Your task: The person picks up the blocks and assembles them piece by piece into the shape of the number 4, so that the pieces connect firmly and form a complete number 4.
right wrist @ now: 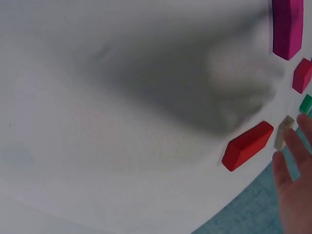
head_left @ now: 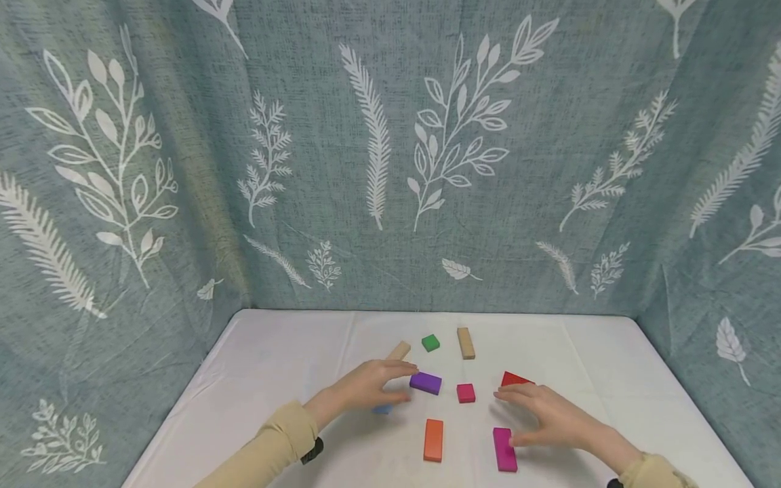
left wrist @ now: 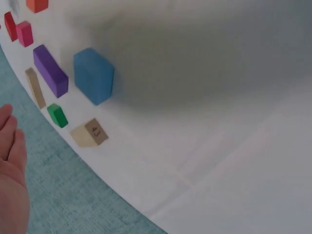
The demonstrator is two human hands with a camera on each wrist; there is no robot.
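In the head view the left hand (head_left: 369, 385) hovers with relaxed, spread fingers over a blue block (head_left: 382, 409), its fingertips beside a purple block (head_left: 426, 383). The left wrist view shows the blue block (left wrist: 93, 76) as a hexagon, with the left hand's fingers (left wrist: 14, 146) at the edge. The right hand (head_left: 552, 417) is held above the table, fingers extended, between a red block (head_left: 516, 379) and a magenta block (head_left: 504, 449); whether the thumb touches the magenta one I cannot tell. Neither hand holds anything. A small pink-red block (head_left: 466, 393) lies between the hands.
An orange block (head_left: 434, 440) lies near the front. Farther back are a green block (head_left: 430, 343), a wooden block (head_left: 466, 343) and another wooden block (head_left: 399, 350) partly behind the left hand. A patterned curtain (head_left: 390, 156) surrounds the white table (head_left: 268, 339).
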